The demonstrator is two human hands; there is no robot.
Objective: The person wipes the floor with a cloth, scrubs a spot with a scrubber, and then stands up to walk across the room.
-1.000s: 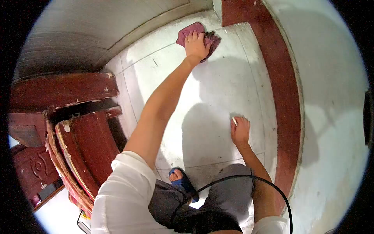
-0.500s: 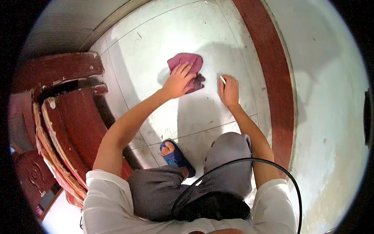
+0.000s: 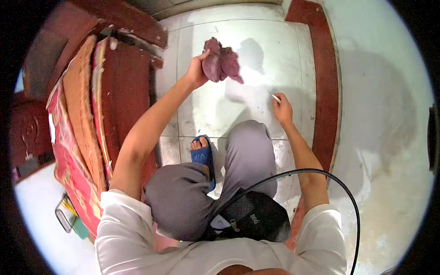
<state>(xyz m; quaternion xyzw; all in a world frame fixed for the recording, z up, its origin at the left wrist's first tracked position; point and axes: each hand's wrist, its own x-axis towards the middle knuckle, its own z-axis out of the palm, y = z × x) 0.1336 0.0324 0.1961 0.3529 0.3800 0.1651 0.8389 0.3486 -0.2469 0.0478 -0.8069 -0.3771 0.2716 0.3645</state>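
Note:
A crumpled purple-maroon cloth (image 3: 222, 63) is gripped in my left hand (image 3: 199, 71), raised over the tiled floor (image 3: 247, 106). The cloth hangs in loose folds to the right of the hand and covers most of its fingertips. Over the floor on the right, my right hand (image 3: 282, 109) is closed round a thin white object (image 3: 276, 98), whose tip sticks out to the upper left. What that object is cannot be told.
Red wooden furniture (image 3: 126, 87) and layered mats (image 3: 80, 105) stand on the left. A dark red strip (image 3: 326, 87) edges the floor by the right wall. My foot in a blue slipper (image 3: 202, 158), a black bag (image 3: 256, 215) and a black cable (image 3: 341, 184) are near my body.
My left hand has lifted the cloth from the floor and bunched it. The view has shifted and turned. My right hand still holds the white object.

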